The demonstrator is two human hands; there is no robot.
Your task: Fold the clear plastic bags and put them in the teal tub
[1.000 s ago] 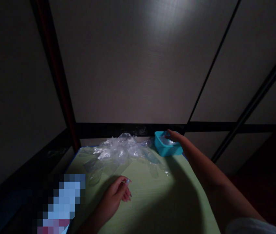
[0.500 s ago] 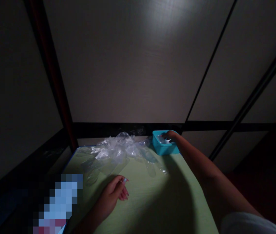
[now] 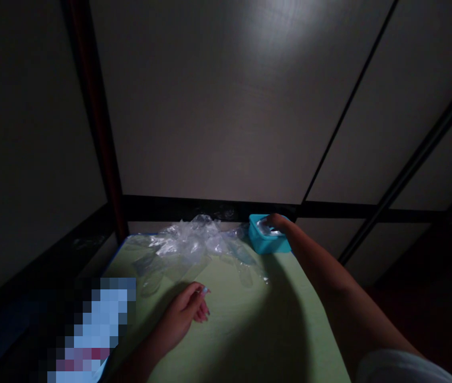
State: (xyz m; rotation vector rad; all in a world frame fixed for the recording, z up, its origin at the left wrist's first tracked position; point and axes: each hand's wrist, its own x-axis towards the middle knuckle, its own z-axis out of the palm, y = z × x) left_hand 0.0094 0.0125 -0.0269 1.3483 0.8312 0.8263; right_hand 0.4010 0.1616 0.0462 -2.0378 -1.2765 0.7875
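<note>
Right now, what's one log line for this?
right hand: in teal tub | left hand: over green tabletop | clear plastic pile: left of tub

A dim, home-like room is suggested by tall wardrobe-like panels point(image 3: 210, 117) in upper frame and a green desk point(image 3: 241, 306) at lower centre.

On the right arm the person wears a sleeve point(image 3: 403, 367) of pale cloth, greyish white in this weak light, and it looks soft and plain. Its hem makes a rounded curve above the elbow, so the sleeve is a short one. The right forearm point(image 3: 341, 284) is bare below it, and the right hand point(image 3: 277, 222) wears its details in shadow, too dark to describe. The left hand point(image 3: 183, 311) is also bare. Its thumb nail point(image 3: 205, 291) shows a light, bluish shine, while the nails of the other fingers point(image 3: 200, 313) look darker and slightly pointed.
</note>
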